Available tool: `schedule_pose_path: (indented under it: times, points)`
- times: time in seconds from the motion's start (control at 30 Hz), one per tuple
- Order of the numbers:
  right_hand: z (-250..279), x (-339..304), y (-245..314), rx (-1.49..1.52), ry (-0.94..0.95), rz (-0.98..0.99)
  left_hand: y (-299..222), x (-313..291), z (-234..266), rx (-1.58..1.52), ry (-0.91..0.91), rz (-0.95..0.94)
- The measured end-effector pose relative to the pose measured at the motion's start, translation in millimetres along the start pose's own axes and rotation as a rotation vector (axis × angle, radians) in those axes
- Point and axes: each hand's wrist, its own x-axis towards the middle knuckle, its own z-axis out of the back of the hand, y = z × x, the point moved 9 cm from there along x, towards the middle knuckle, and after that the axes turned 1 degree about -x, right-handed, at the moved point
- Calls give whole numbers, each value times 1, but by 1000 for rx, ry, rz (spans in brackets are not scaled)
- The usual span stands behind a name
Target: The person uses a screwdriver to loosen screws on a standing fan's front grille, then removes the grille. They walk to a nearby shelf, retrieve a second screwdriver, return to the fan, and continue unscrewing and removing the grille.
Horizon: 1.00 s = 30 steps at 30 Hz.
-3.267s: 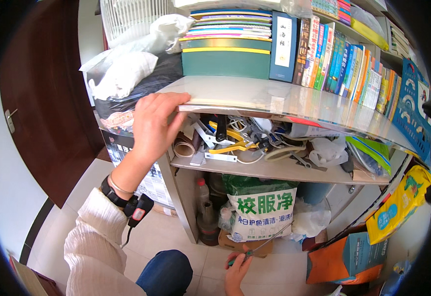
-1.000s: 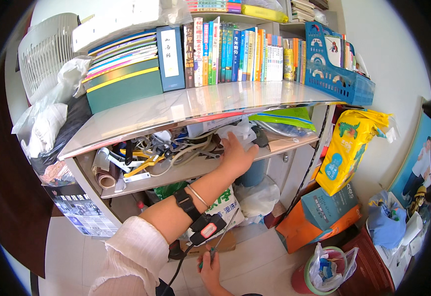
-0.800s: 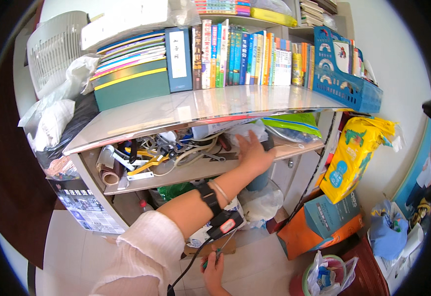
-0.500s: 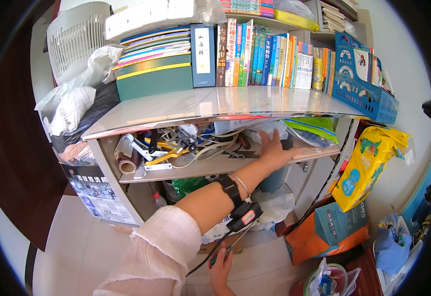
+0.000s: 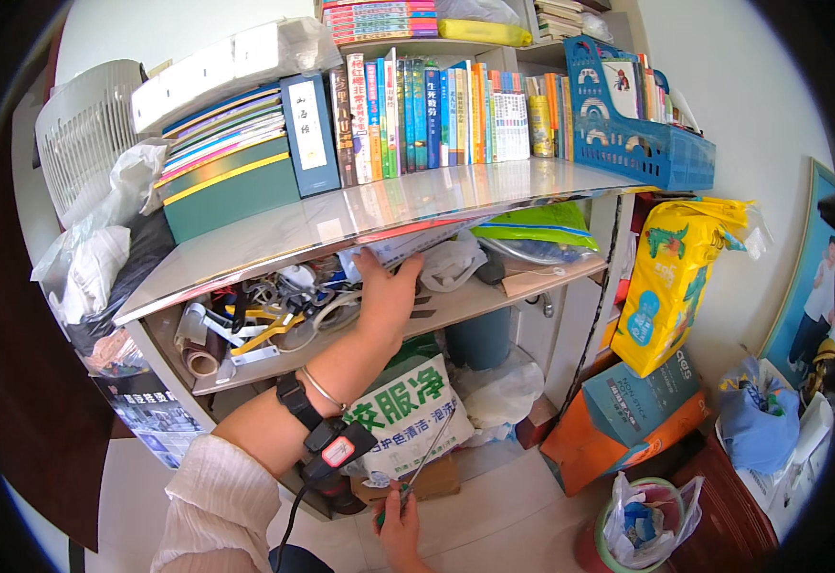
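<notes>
My left hand reaches into the open compartment under the glossy top, thumb and fingers apart. Its fingertips touch a white printed sheet or packet; some fingers are hidden. Beside it lie pale coiled cable, yellow-handled tools and a crumpled white plastic bag. A black device with a cable is strapped to my left wrist. Lower down, my right hand is closed around the green handle of a screwdriver, its long thin shaft pointing up and right.
Books and a blue plastic basket stand on top. A brown roll lies at the compartment's left. Below are a printed white bag and a dark bucket. Rightward stand an orange-and-grey box, a yellow pack and a lined bin.
My left hand has moved left inside the compartment, from the white plastic bag to the white printed sheet or packet. The view has shifted right. My right hand still holds the screwdriver.
</notes>
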Motion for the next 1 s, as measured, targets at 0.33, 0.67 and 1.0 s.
schedule_pose_path:
  times: [0.33, 0.67, 1.0]
  points:
    - [20, 12, 12, 79, -88, -49, -4, -5, 27, -271, -207, 32]
    - [17, 19, 13, 120, -64, -38, 16, 44, 5, -160, -183, 165]
    - [29, 20, 17, 69, -129, -94, 32, 107, -93, 1180, 167, -356]
